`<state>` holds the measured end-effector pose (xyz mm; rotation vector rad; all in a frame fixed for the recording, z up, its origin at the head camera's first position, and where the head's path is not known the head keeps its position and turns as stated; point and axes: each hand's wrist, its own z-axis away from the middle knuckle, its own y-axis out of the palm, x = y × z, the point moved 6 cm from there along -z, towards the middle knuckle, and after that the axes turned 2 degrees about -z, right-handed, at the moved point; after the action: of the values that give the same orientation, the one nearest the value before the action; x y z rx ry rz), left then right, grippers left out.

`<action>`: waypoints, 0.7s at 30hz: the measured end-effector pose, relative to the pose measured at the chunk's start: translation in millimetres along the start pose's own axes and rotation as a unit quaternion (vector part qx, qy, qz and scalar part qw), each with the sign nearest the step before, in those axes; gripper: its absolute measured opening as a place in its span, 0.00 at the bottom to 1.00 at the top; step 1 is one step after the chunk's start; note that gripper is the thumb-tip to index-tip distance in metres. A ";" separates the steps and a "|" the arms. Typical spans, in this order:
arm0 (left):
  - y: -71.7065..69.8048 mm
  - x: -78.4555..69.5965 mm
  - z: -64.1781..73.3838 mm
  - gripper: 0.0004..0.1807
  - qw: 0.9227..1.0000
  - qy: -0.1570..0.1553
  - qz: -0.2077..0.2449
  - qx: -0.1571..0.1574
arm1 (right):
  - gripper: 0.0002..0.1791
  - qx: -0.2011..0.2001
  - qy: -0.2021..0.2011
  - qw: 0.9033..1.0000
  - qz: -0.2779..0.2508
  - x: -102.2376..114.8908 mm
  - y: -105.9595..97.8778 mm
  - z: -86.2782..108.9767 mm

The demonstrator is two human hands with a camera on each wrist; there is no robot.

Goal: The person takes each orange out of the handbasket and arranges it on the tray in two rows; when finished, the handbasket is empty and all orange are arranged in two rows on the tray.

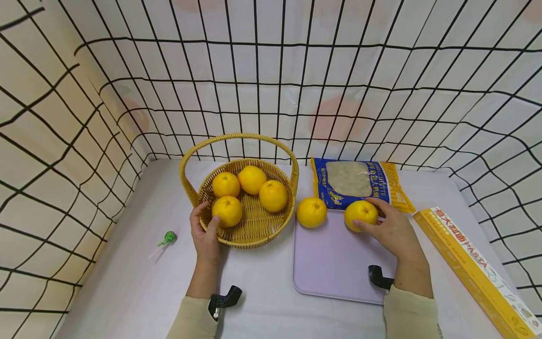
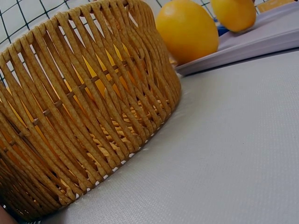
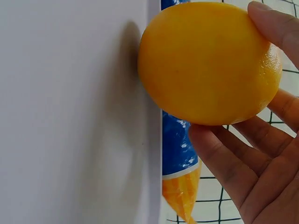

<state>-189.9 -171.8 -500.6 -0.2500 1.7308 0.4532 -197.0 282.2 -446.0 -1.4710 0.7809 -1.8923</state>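
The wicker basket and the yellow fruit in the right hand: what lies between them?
One other yellow fruit, at a corner of the purple tray, lies between the wicker basket and the held fruit, as the head view shows.

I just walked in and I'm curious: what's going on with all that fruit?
A person's right hand is holding a yellow fruit at the lilac tray. Their left hand grips the wicker basket at its rim. Four fruits sit inside the basket, and another one is at the tray's far left corner.
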 end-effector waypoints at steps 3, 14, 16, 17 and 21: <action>-0.2 0.8 0.0 0.25 1.000 -0.001 -0.002 0.000 | 0.54 -0.004 0.001 1.000 0.002 -3.6 -0.3 -1.3; 0.3 0.8 0.3 0.24 1.000 0.005 0.002 0.002 | 0.56 0.016 0.009 0.999 -0.030 -4.1 7.2 -5.8; 0.3 0.5 0.3 0.24 1.000 0.006 0.003 0.001 | 0.56 0.017 0.014 0.999 -0.030 -5.1 6.9 -5.6; 0.3 0.4 0.3 0.24 1.000 0.006 0.003 0.000 | 0.56 0.016 0.015 0.999 -0.030 -5.3 6.3 -5.4; 0.3 -0.1 -0.1 0.24 1.000 0.006 0.005 0.000 | 0.55 0.010 0.013 1.000 -0.024 -6.9 4.7 -4.5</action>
<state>-190.1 -171.6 -500.5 -0.2445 1.7435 0.4601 -199.5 284.9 -454.7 -1.4694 0.7425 -1.9530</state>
